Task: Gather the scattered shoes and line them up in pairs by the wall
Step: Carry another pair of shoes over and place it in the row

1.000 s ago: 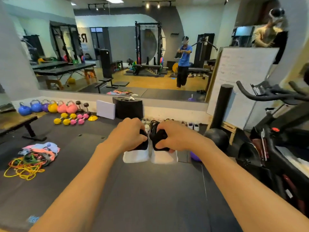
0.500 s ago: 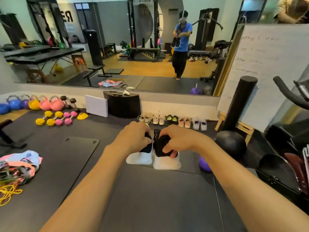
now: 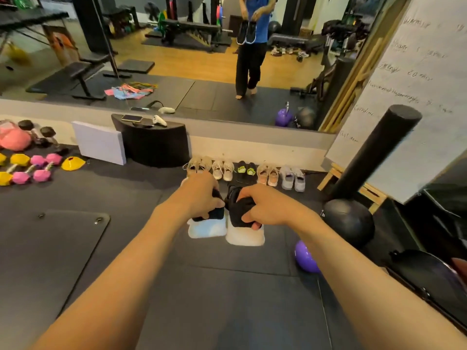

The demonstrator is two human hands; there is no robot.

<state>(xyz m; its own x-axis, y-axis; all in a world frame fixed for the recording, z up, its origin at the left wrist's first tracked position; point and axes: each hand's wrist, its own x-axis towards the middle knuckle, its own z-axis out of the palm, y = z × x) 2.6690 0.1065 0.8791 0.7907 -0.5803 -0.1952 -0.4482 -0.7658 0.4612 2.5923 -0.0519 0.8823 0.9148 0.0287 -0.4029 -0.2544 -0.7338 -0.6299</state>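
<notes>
I carry a pair of black shoes with white soles in front of me, above the dark floor mat. My left hand [image 3: 202, 198] grips the left black shoe [image 3: 207, 227] from above. My right hand [image 3: 262, 207] grips the right black shoe [image 3: 244, 233] the same way. Beyond them, several pairs stand in a row at the foot of the mirror wall: a beige pair [image 3: 199, 164], a white pair [image 3: 223, 170], a black and green pair [image 3: 246, 170], a pink pair [image 3: 267, 174] and a grey pair [image 3: 293, 178].
A black curved box [image 3: 154, 145] with a phone and a controller on top stands left of the row, beside a white foam block [image 3: 99, 142]. Dumbbells [image 3: 30, 168] lie far left. A black medicine ball [image 3: 350, 223], purple ball [image 3: 305, 258], foam roller [image 3: 374, 152] and whiteboard [image 3: 414, 97] crowd the right.
I have walked closer to the mirror wall with the black pair in both hands. The row of shoes now looks nearer and larger, and my view has tipped downward.
</notes>
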